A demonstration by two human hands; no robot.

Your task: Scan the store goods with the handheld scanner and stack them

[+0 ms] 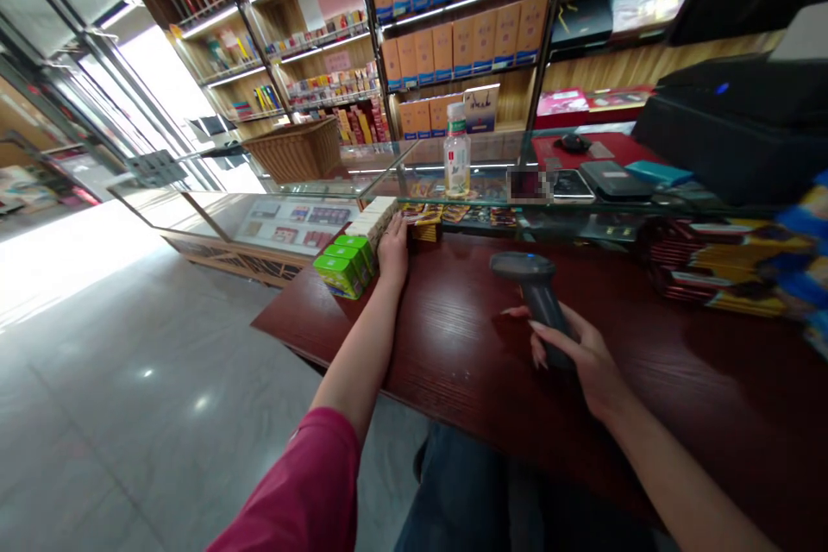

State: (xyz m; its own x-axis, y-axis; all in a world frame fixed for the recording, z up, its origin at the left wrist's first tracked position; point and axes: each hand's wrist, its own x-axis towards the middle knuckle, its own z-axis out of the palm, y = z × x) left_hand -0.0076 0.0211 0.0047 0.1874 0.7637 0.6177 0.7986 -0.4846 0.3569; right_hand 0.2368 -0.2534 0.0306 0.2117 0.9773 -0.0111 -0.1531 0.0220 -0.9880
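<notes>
My right hand (586,354) is wrapped round the handle of a dark barcode scanner (525,267), which it holds up over the dark red-brown counter (446,328). A small blue light shows on top of the scanner. At the far left of the counter my left hand (393,250) lies with fingers stretched along the side of a row of small white boxes (373,217). Just in front of these stand several bright green packs (346,263). Yellow-and-brown snack packets (423,220) lie right beyond the left fingertips.
A drink bottle (457,151) stands on the glass showcase (414,157) behind the counter. Phones and a card-reader-like device (614,179) lie to its right. Blurred stacked snack packets (718,263) are on the right. A wicker basket (301,151) sits at the back left.
</notes>
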